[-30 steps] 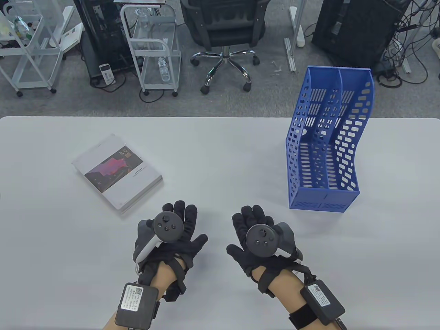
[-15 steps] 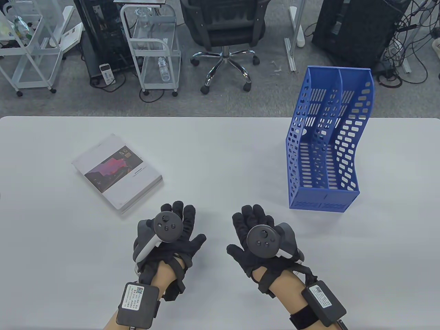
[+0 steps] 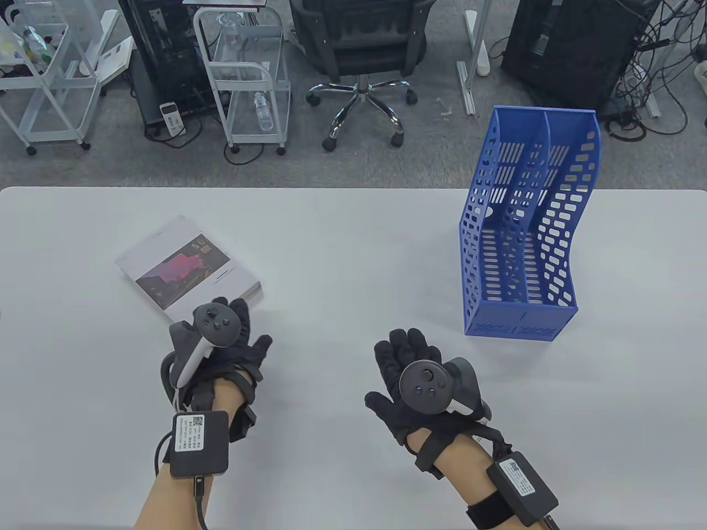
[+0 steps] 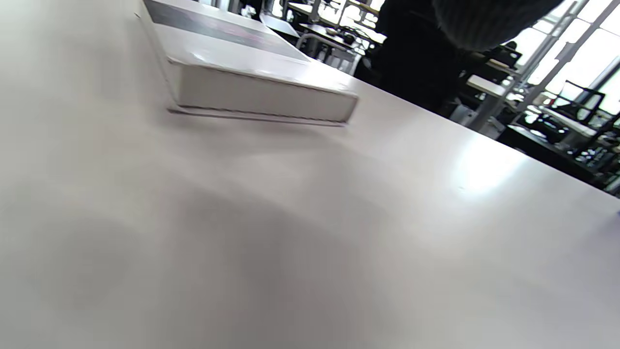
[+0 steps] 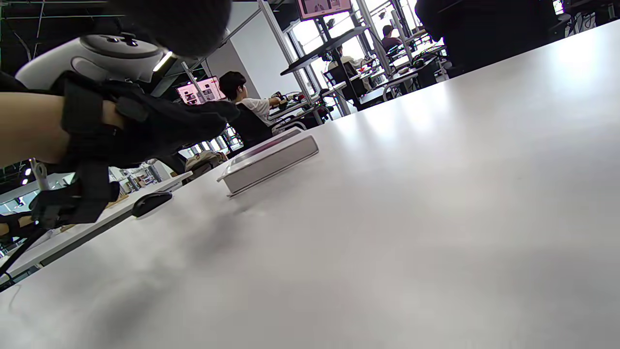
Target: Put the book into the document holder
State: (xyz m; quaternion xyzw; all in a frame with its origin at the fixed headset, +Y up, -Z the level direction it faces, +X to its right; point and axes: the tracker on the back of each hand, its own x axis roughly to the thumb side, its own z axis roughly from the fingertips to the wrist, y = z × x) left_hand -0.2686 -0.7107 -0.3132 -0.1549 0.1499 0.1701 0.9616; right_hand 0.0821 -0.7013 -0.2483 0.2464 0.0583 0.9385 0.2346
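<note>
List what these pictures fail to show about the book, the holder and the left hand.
- Book: near corner hidden under left hand in table view; contact unclear.
- Book's title: too small.
- Document holder: absent from both wrist views.
- Left hand's fingers: cut off at left wrist view's top edge.

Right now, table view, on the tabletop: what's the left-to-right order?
book → left hand (partly overlapping the book's near corner) → right hand → blue document holder.

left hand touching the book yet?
Apart. The right wrist view shows the left hand raised above the table, with open background between its fingertips and the book.
</note>
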